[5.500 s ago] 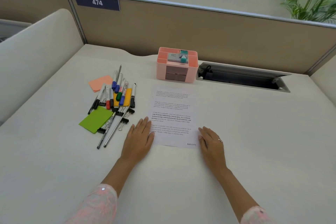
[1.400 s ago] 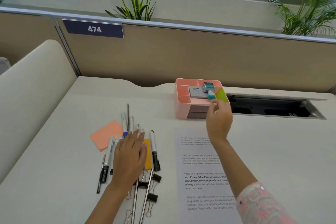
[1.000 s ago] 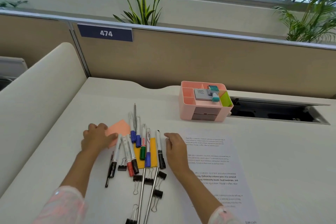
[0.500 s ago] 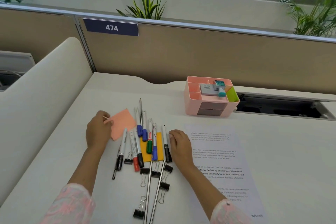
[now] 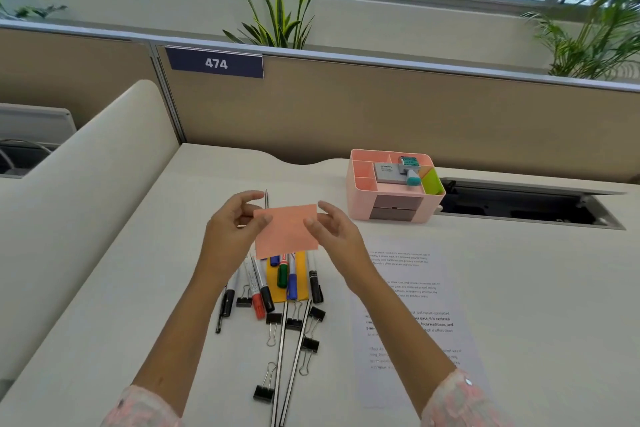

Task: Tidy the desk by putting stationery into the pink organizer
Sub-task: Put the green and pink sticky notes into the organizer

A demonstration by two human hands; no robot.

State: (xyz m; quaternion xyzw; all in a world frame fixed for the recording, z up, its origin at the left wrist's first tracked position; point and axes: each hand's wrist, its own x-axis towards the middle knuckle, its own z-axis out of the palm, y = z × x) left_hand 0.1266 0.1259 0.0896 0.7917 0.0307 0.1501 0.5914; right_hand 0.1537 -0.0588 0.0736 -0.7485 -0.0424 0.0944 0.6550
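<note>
Orange pad [image 5: 287, 229]: sticky notes, held above the tabletop [image 5: 519, 288] between both hands. Left hand [image 5: 235, 229]: grip closed on the pad's left edge, thumb on top. Right hand [image 5: 332, 229]: grip closed on the right edge. Organizer [image 5: 358, 191]: pink, at 2 o'clock from the pad, well apart; its right compartment holds a green pad [image 5: 432, 181], its middle a grey box [image 5: 388, 173] and a teal stamp [image 5: 410, 168]. Markers [image 5: 287, 277]: a loose row at 6 o'clock under the pad, lying on a yellow pad [image 5: 303, 288]. Binder clips [image 5: 273, 322]: black, scattered at 6 o'clock from the markers. Printed sheet [image 5: 415, 322]: flat, at 4 o'clock from the pad, partly under the right forearm.
</note>
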